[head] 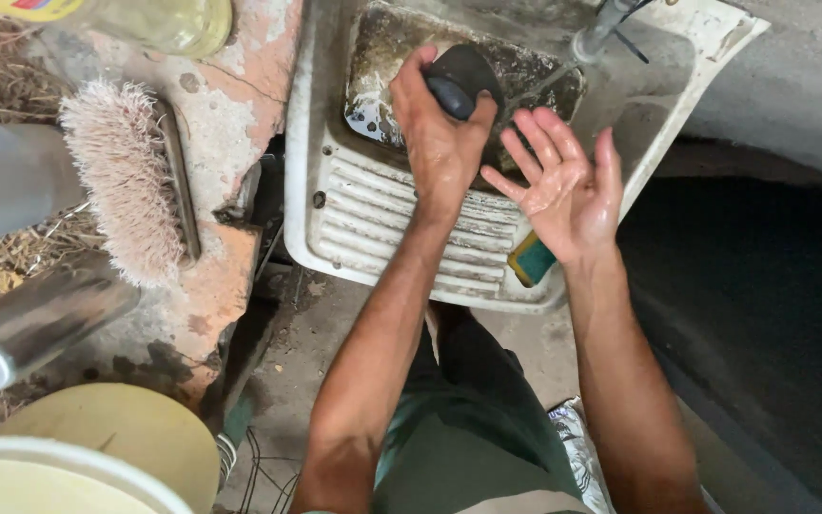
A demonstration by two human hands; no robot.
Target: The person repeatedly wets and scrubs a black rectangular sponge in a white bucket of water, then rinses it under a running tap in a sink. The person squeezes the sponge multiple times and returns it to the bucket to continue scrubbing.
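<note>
My left hand (441, 133) grips a dark rounded object (463, 78), perhaps a small pan or cup, and holds it over the basin of a stained white sink (373, 205). My right hand (563, 186) is wet and open, palm up, fingers spread, just right of the dark object. A thin stream of water runs from a metal tap (596, 29) toward the object. A green and yellow sponge (530, 259) lies on the sink's ribbed front edge, partly under my right wrist.
A bristly white brush (126, 181) lies on a worn ledge at left, with a shiny metal cylinder (26, 328) below it. A plastic bottle (159, 21) stands at top left. Pale buckets (97, 457) sit at bottom left. A dark recess lies right.
</note>
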